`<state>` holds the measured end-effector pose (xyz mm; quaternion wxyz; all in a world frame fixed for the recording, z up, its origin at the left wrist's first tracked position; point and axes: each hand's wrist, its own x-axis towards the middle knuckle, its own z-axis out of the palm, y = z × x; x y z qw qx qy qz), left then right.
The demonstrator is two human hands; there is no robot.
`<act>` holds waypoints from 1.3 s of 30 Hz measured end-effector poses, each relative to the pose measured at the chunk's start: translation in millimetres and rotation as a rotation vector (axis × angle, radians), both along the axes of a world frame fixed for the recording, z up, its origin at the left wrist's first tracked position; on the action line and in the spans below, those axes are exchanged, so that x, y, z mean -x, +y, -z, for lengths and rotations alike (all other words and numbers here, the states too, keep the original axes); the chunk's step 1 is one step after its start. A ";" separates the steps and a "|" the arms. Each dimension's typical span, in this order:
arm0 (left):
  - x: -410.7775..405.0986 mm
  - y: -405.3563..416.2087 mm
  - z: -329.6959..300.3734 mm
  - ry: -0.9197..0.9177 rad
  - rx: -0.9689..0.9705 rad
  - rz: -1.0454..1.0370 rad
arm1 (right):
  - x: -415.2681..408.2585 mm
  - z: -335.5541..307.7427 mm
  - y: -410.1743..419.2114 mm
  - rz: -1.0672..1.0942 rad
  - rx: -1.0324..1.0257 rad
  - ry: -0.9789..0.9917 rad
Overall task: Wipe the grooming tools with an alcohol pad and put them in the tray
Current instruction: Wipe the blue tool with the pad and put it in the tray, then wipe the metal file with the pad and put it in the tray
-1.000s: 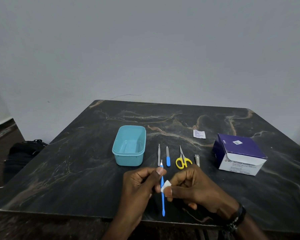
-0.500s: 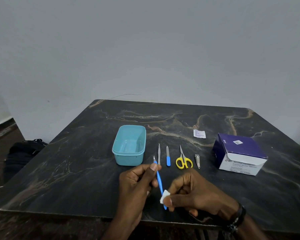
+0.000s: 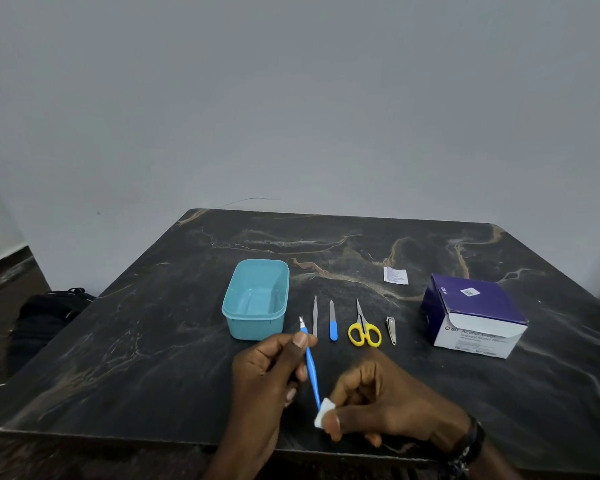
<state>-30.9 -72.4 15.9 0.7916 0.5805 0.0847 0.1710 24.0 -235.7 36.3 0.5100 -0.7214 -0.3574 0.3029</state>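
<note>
Marble-patterned dark surface (image 3: 153,341) fills the lower view, and on its right sits the purple and white swab box (image 3: 473,315). Left of centre stands the teal tray (image 3: 255,299), nothing visible inside it. Near edge now: the left hand (image 3: 267,372) pinches the blue cuticle pusher (image 3: 310,367) close to its metal tip, shaft slanting down to the right. The right hand (image 3: 385,400) grips the white alcohol pad (image 3: 324,412), wrapped round the pusher's lower end. Laid out in a row between tray and box, left to right: tweezers (image 3: 315,315), blue-handled nail file (image 3: 332,322), yellow scissors (image 3: 363,329), nail clipper (image 3: 391,330). Farther back, a torn pad wrapper (image 3: 395,275) lies flat.
</note>
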 end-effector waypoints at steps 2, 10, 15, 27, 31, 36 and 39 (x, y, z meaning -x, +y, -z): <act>-0.5 3.9 -7.8 -0.002 0.078 -0.016 | -0.2 -0.6 -0.7 0.004 -0.030 -0.021; -32.7 68.2 -96.5 -0.052 -0.785 -0.574 | -4.8 7.9 3.6 0.349 -0.284 -0.081; -101.0 92.6 -105.2 0.185 -1.249 -0.436 | -8.1 8.9 5.4 0.440 -0.337 -0.095; -137.6 65.3 -84.5 0.757 -1.590 -0.166 | -6.6 7.6 4.0 0.425 -0.330 -0.104; -138.2 61.3 -77.5 0.823 -1.652 -0.103 | -8.1 8.3 4.3 0.416 -0.334 -0.105; -141.0 60.5 -69.7 0.828 -1.638 -0.054 | -8.9 9.2 6.0 0.401 -0.340 -0.092; -137.6 59.3 -69.9 0.819 -1.626 -0.025 | -8.7 7.8 6.0 0.420 -0.363 -0.094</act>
